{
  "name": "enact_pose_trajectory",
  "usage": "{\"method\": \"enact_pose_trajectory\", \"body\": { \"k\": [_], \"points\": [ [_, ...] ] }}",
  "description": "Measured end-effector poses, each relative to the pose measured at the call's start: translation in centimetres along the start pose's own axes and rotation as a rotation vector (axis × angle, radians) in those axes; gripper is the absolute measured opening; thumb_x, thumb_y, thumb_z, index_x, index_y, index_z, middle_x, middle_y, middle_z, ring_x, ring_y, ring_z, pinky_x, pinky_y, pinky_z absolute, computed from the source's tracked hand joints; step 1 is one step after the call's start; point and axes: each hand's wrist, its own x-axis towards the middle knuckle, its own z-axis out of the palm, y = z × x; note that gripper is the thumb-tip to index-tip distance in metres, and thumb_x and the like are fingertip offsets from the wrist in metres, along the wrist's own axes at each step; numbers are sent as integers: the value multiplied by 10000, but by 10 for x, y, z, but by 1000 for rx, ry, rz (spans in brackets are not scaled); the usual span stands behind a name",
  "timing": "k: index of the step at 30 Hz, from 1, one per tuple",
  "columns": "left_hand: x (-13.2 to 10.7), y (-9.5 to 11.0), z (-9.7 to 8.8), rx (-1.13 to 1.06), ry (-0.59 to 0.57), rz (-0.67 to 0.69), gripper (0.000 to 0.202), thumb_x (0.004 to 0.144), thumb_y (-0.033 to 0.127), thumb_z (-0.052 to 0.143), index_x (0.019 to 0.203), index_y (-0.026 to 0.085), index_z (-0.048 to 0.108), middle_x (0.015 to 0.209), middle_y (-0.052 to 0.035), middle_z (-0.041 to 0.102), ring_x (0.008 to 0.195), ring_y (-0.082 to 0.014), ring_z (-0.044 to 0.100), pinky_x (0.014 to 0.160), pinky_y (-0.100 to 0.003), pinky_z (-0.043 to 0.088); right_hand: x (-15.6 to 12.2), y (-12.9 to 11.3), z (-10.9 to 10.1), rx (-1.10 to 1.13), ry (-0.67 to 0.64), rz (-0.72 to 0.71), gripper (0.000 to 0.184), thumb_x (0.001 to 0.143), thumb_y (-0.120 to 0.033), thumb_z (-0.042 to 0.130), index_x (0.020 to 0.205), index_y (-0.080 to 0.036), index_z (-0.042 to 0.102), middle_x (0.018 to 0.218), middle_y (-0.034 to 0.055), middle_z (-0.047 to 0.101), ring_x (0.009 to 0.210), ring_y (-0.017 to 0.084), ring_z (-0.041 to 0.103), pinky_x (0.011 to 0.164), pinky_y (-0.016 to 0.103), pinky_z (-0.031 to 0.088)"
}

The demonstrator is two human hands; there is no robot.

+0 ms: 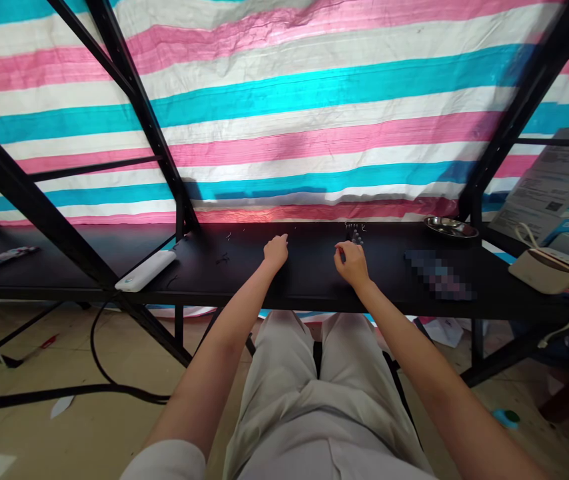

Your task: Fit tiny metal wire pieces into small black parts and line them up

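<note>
My left hand point(275, 252) rests over the black tabletop point(309, 280), its fingers curled together; whatever they may hold is hidden. To its right, my right hand point(352, 265) is closed too, thumb and fingertips pinched, and anything between them is too small to make out. Just beyond the right fingertips lies a cluster of small grey pieces point(356, 236), with a row of tiny light pieces behind it. Left of my left hand are some thin dark bits point(222, 259) and a few tiny light pieces point(229, 235).
A shiny metal dish point(450, 227) sits at the back right, with a pixelated flat item point(439, 275) before it. Further right are a beige pouch point(544, 271) and stacked boxes point(559, 180). A white power bank point(145, 271) lies left, near a black frame post point(139, 113).
</note>
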Motion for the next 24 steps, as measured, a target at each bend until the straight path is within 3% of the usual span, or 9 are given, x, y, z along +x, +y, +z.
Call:
{"method": "enact_pose_trajectory", "body": {
  "k": [7,13,19,24],
  "points": [
    [-3,-2,4,-103,103,83,214,879,190,409,981,202,596,954,-114,612,845,-235,606,740,-320,425,-1,3,2,-11,-3,-23,189,858,-202,362,920,-178,539,799,58,579,796,183,538,772,325,355],
    [-13,6,19,-543,175,242,91,814,186,521,857,201,601,744,-12,605,689,-136,565,671,-237,419,0,-2,2,-6,-88,-57,240,901,-254,341,971,-165,553,834,74,599,814,187,549,770,322,353],
    [-27,27,36,-1041,121,93,124,794,257,532,868,163,563,670,22,563,419,-54,451,434,-184,369,1,-5,9,-15,-270,-144,361,946,-361,298,1093,-134,538,933,108,623,823,195,559,716,304,356],
    [-32,31,40,-1208,71,69,156,764,272,575,853,147,546,669,18,571,362,-31,432,375,-168,338,1,-2,14,-10,-315,-151,360,957,-357,264,1048,-149,543,952,106,620,814,187,560,706,298,357]
  ]
}}
